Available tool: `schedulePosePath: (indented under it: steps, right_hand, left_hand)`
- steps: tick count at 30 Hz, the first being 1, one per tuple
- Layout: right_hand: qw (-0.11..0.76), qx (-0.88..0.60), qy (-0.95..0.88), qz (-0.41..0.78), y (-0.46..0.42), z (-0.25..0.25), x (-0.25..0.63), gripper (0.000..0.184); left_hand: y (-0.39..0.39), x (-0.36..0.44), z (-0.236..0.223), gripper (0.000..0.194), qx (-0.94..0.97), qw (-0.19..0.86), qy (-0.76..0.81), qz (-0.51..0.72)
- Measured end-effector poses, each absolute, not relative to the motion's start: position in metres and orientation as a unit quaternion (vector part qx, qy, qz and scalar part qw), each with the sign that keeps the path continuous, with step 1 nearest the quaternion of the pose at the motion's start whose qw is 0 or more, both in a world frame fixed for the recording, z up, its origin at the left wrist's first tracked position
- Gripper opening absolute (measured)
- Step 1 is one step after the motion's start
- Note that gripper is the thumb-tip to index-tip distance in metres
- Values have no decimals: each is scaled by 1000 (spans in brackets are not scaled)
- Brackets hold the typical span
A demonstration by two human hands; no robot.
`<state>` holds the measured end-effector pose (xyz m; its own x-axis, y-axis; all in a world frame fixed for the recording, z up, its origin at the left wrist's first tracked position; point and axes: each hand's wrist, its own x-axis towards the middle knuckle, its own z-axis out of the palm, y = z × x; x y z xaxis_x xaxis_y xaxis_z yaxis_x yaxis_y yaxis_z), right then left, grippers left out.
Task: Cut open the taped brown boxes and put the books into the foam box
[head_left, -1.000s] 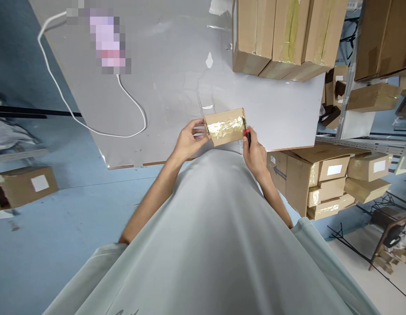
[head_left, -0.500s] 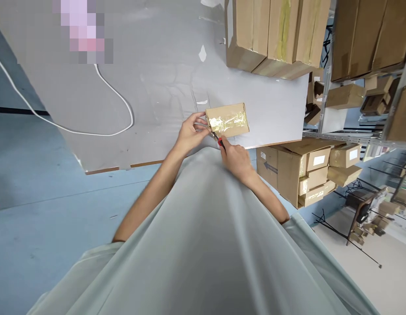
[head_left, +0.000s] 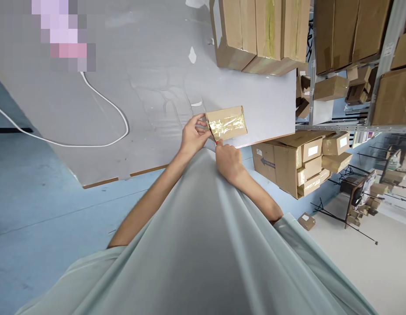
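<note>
A small cardboard box (head_left: pixel 227 123) with shiny clear tape across its top lies near the front edge of the grey table. My left hand (head_left: pixel 193 135) grips its left end, with the thumb at the near corner and the fingers at the far one. Closed in a fist, my right hand (head_left: pixel 229 159) holds a utility knife (head_left: pixel 216 142) with a red and black handle. Only a bit of red and the thin tip show, pointing at the box's near left corner. The rest of the knife is hidden by the hand.
Large taped cartons (head_left: pixel 251 33) stand at the table's far right. A white cable (head_left: pixel 119 113) curves over the left side of the grey table (head_left: pixel 150 57). Right of the table, an open carton (head_left: pixel 278 164) holds smaller boxes, below shelving (head_left: pixel 337 127) with more boxes.
My right hand has drawn the knife down and slightly left, towards my body, along the box's left end. The left hand stays on the box. The view has shifted a little.
</note>
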<state>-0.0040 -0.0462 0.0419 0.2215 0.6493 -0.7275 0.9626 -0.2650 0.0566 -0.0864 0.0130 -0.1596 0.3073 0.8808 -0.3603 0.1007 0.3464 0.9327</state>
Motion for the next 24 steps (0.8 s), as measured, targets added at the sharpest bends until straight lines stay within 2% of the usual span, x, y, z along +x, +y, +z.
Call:
schedulePosePath:
  steps: [4,9,13,16,19,24]
  right_hand:
    - [274,742,525,-314,-61,65,3,61]
    - [197,797,474,-319,-72,84,49,60]
    - [92,856,422,-285,-79,62,105,60]
    - [33,861,417,-289,-81,38,135,60]
    - [16,849,428,-310,-75,22,149,59]
    - [35,821,459,-338,-54,11,157,60]
  left_hand:
    - [13,-92,-152,75,517,625,515,278]
    - [23,-98,-111,64,594,530,511,325]
    - [34,-62,-79,51,692,500,411,320]
    - [37,-25,-78,46,724,516,357,287]
    - [36,-5,-89,43,735,508,361,265]
    - [32,-3,-97,38,758,474,380,239]
